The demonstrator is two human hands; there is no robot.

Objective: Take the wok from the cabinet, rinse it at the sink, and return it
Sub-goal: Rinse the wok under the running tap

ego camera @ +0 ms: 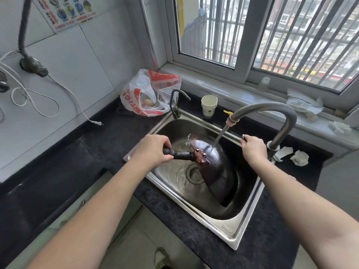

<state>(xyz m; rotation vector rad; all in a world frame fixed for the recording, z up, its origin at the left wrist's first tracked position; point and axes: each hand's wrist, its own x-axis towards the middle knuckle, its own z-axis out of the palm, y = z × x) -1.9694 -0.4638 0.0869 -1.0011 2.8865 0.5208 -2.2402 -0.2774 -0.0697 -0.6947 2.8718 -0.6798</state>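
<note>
**Wok under the tap: rinsing the back**

Wok (213,167) tilted on edge in the sink (229,228), dark outer side up, rim down toward the drain (195,172). Stream from the tap (272,115) striking the upper back of the bowl, splashing off near the top edge.

Advice for the rinse, as a judgement: rotate slowly by the handle (180,153) so the stream sweeps the whole back, then turn the hollow up for the inside. Keep the rim low and inside the basin so spray stays off the counter (108,144). Ease the flow down if splash climbs over the top edge. Tip out fully before lifting away.

Left hand (153,150) wrapped round the handle, fingers curled under it, carrying the tilt. Right hand (252,148) closed round the tap lever (243,137), well placed to trim or stop the water.

Bag (149,94) and cup (208,105) behind the sink, within reach of stray spray.
</note>
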